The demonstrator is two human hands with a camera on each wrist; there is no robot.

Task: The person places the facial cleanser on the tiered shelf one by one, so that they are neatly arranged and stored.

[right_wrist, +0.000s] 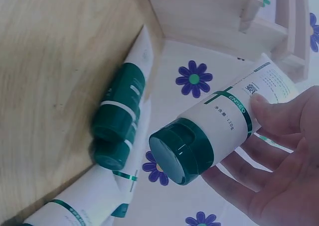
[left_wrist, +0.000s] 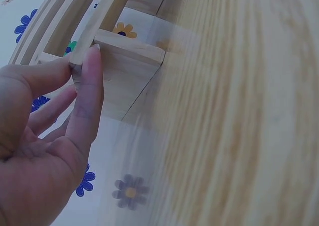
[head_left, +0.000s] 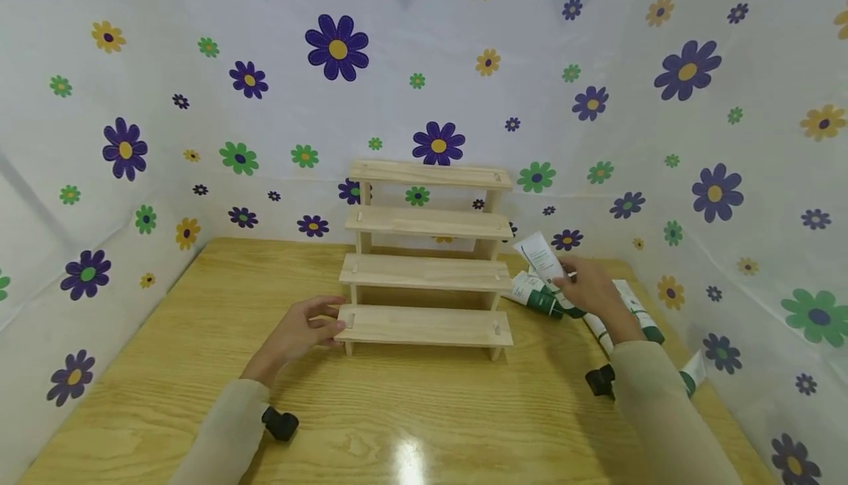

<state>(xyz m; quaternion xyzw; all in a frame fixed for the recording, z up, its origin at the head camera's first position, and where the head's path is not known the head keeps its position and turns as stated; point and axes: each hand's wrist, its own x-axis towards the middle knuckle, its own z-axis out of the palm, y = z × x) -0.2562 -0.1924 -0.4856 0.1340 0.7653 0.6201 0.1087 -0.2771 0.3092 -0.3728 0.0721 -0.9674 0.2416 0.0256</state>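
A four-step wooden display rack stands on the table against the back cloth. My left hand is at the left end of its lowest step; in the left wrist view, thumb and forefinger pinch the edge of that board. To the right of the rack, my right hand grips a white squeeze tube with a green cap. The tube is tilted, its flat end towards the rack. Below it, other white and green tubes lie on the table.
More tubes lie further right, one beyond my right hand and another by the right sleeve. Flower-printed cloth encloses the wood-grain table at the back and sides. Each wrist wears a small black device.
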